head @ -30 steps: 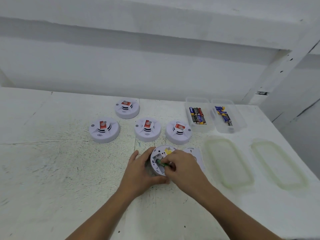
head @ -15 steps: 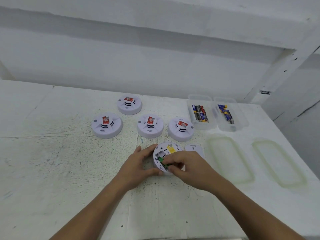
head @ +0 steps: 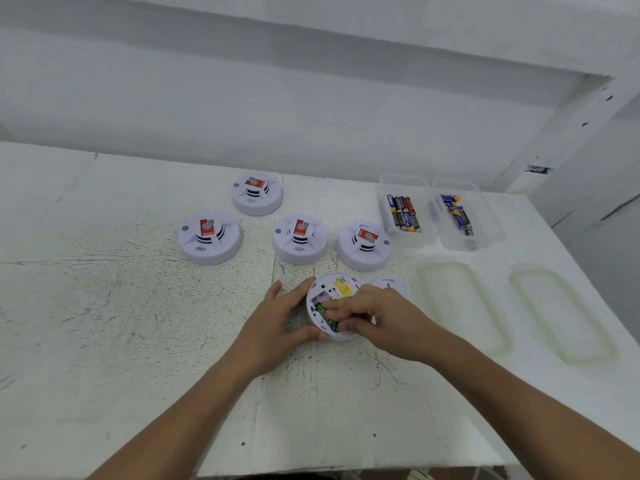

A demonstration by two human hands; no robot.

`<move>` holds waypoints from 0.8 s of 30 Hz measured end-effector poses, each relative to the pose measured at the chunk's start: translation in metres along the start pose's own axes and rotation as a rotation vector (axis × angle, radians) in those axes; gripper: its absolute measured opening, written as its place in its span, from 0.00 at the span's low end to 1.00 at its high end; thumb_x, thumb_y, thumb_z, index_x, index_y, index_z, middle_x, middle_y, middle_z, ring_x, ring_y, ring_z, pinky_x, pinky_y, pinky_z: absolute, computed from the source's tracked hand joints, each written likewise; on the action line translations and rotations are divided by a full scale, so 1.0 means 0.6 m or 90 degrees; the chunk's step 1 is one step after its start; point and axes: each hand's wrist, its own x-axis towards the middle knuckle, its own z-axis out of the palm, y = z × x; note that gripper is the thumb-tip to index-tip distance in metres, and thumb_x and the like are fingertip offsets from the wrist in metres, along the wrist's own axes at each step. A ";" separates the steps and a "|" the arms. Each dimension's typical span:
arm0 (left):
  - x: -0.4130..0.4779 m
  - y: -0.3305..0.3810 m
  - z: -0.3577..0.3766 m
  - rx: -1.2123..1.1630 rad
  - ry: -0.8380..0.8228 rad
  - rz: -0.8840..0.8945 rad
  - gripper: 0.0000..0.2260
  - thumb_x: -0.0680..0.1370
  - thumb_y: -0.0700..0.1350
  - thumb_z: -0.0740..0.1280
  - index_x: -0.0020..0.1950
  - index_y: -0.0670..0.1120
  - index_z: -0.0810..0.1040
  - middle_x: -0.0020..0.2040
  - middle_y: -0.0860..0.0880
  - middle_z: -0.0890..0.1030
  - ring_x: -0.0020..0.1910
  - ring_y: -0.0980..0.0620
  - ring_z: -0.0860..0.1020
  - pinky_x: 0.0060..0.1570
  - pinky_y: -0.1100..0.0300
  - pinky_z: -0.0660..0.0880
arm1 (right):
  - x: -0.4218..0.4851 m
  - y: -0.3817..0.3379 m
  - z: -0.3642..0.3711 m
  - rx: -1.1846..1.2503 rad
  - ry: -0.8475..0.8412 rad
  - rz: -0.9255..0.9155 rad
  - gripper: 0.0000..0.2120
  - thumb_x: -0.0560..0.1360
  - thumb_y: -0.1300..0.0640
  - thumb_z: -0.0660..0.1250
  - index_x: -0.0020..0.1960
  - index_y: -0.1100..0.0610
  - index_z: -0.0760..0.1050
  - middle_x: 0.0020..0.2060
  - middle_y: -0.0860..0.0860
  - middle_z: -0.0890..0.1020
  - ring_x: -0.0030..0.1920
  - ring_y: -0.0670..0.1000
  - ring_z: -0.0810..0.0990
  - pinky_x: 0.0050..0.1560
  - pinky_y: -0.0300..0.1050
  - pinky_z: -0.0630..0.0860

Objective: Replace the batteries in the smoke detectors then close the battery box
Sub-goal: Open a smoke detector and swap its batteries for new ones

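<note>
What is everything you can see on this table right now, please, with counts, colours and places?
closed smoke detectors: four, white with red labels, mid-table in a loose row, one set farther back
opened smoke detector: one, white with a yellow sticker inside, face down near the front, between the hands
green battery: one, in the opened detector's compartment
detector cover: one, white, just right of the opened detector, partly hidden
battery boxes: two, clear, open, back right, side by side, with black, red and blue batteries inside
box lids: two, translucent, flat on the table in front of the boxes
table: one, white, scuffed
left hand: steadies the opened detector's rim
right hand: fingertips on the green battery
</note>
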 end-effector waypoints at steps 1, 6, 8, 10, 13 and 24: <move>-0.001 0.002 0.000 0.004 -0.003 0.006 0.35 0.70 0.54 0.73 0.69 0.67 0.54 0.60 0.77 0.59 0.76 0.52 0.48 0.71 0.54 0.53 | -0.001 0.001 0.002 0.002 0.008 0.008 0.13 0.77 0.56 0.67 0.60 0.46 0.79 0.51 0.44 0.82 0.48 0.35 0.72 0.54 0.36 0.71; -0.001 0.000 0.001 0.004 -0.006 0.004 0.36 0.71 0.54 0.72 0.71 0.66 0.54 0.61 0.77 0.57 0.77 0.52 0.47 0.71 0.53 0.54 | 0.001 0.006 0.009 0.021 0.041 -0.001 0.13 0.75 0.58 0.68 0.58 0.46 0.80 0.42 0.34 0.77 0.45 0.37 0.73 0.48 0.33 0.70; -0.001 -0.001 0.001 0.005 -0.007 -0.003 0.37 0.71 0.54 0.72 0.73 0.64 0.55 0.61 0.77 0.57 0.77 0.52 0.46 0.71 0.52 0.55 | 0.001 0.008 0.011 0.023 0.046 -0.008 0.13 0.75 0.58 0.68 0.57 0.46 0.80 0.45 0.33 0.78 0.45 0.35 0.72 0.46 0.27 0.67; -0.002 -0.001 0.002 0.008 -0.008 -0.001 0.36 0.71 0.55 0.72 0.71 0.66 0.54 0.61 0.77 0.57 0.77 0.53 0.46 0.70 0.53 0.55 | 0.001 0.009 0.012 0.029 0.054 -0.017 0.13 0.75 0.59 0.68 0.57 0.47 0.81 0.45 0.29 0.77 0.45 0.35 0.72 0.45 0.24 0.66; -0.002 0.001 0.002 0.010 -0.009 0.006 0.35 0.71 0.55 0.72 0.67 0.69 0.52 0.59 0.79 0.56 0.77 0.53 0.46 0.70 0.53 0.55 | 0.000 0.007 0.012 0.023 0.059 -0.033 0.13 0.75 0.61 0.68 0.57 0.48 0.81 0.45 0.26 0.74 0.45 0.33 0.72 0.46 0.24 0.67; -0.003 0.003 0.003 0.006 -0.014 -0.004 0.35 0.71 0.55 0.72 0.67 0.69 0.52 0.66 0.72 0.58 0.77 0.52 0.46 0.70 0.52 0.56 | -0.002 0.003 0.014 0.014 0.067 -0.055 0.13 0.76 0.62 0.67 0.57 0.51 0.81 0.39 0.19 0.72 0.44 0.34 0.71 0.43 0.24 0.66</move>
